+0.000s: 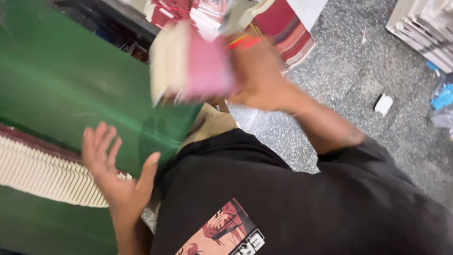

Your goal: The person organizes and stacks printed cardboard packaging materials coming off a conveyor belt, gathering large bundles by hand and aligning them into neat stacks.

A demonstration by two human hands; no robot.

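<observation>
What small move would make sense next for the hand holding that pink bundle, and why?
Probably lower the pink bundle onto the green surface. The right hand holds it raised and blurred with motion above that surface, while the left hand rests open at the edge beside the row of stacked booklets.

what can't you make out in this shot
- Head view: the pink-covered stack in the right hand is motion-blurred; its cover detail and the fingers' grip are unclear.
- Head view: the row of ribbed cream booklets is cut off by the left edge and partly covered by the left hand.
- Head view: the stacks on the floor, top right, run off the frame.
- Head view: the small white scrap is too small to identify.
</observation>
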